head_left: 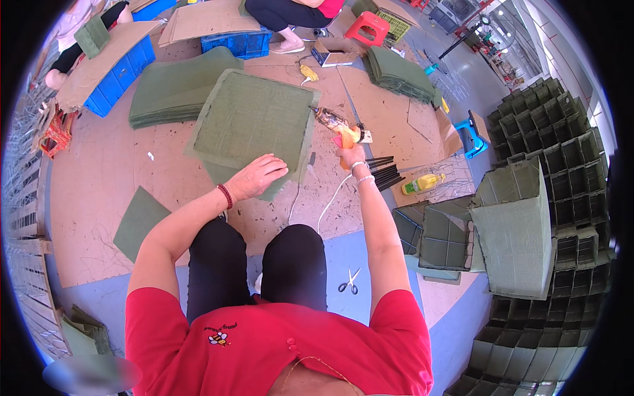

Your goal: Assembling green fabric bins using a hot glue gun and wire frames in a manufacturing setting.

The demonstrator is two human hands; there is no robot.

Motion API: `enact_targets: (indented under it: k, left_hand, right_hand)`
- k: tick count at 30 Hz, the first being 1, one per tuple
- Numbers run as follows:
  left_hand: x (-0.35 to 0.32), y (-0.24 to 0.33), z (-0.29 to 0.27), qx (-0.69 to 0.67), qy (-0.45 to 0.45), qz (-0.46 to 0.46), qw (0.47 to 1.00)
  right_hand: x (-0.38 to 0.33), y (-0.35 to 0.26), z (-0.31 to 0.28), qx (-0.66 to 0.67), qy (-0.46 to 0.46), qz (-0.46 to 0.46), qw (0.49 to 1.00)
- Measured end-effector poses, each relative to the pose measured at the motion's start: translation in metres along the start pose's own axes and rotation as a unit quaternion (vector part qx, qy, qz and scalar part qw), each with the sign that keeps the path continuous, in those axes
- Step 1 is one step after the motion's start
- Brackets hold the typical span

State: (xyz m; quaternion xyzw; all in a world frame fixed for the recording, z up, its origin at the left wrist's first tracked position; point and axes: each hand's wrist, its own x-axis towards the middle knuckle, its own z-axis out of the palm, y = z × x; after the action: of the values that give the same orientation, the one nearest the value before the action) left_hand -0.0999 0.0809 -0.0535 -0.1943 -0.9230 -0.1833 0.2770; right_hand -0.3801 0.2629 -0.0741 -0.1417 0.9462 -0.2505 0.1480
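Note:
My left hand (256,177) lies flat, fingers stretched out, on the near edge of a square green fabric panel (254,119). Another green piece (214,173) shows partly from beneath that panel. In my right hand (352,156) is a hot glue gun (335,123), its barrel wrapped in something brown and scorched. Its nozzle points up and left, close to the panel's right edge; whether it touches cannot be made out. A white cord runs from the gun toward my knees. Black glue sticks (385,173) lie just right of my right wrist.
Stacks of green panels (178,82) (399,74) lie beyond. Scissors (349,280) rest on the floor right of my knees. A yellow-green bottle (422,183), green boxes (512,224) and a tall pile of them (548,125) stand right. Other people sit by blue crates (234,43) at the far side.

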Motion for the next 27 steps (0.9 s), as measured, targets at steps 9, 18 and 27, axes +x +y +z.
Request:
enact_targets:
  k: [9, 18, 27]
  left_hand:
    - [-0.006, 0.002, 0.0, 0.001, 0.0, -0.008, 1.0]
    - [-0.012, 0.007, 0.001, 0.074, -0.029, -0.025, 0.996]
    - [-0.014, 0.009, -0.002, 0.095, -0.045, -0.03, 0.994]
  right_hand:
    - [-0.029, 0.002, 0.003, 0.002, 0.06, -0.051, 0.997]
    - [-0.058, 0.021, 0.006, -0.021, 0.031, -0.053, 0.998]
    - [-0.107, 0.028, 0.007, 0.011, 0.04, -0.099, 0.994]
